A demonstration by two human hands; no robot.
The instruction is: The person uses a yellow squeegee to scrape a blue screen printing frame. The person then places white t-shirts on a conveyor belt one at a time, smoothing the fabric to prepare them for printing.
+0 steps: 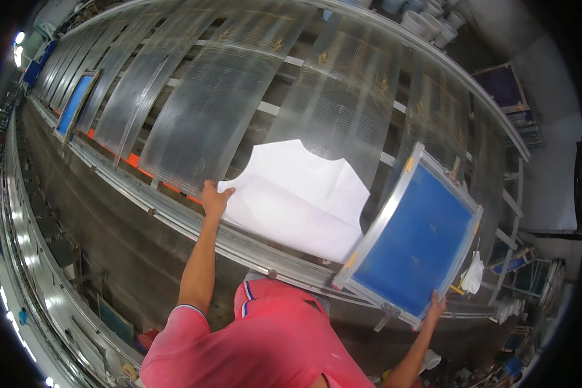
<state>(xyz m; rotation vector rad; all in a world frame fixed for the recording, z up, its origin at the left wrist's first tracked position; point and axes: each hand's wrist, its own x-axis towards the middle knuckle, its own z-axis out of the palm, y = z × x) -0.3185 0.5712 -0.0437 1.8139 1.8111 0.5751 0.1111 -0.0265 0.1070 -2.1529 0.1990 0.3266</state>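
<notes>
A white cut fabric piece (297, 194), with curved notches along its far side, lies on the grey plates of a long table. At its left corner is my left hand (215, 197), thumb and forefinger spread apart, the thumb touching the cloth. To the right of the cloth, a screen printing frame (385, 226) with a blue mesh and a silver rim sits tilted across the table's near edge. My right hand (434, 309) grips its near right corner; part of those fingers is hidden behind the rim.
A metal rail (239, 242) runs along the table's near side. Farther left, another blue-meshed frame (75, 107) stands at the table edge. White buckets (427, 26) are beyond the far edge. A white cloth bundle (473, 273) hangs right of the frame. Stacked frames (504, 90) stand at the far right.
</notes>
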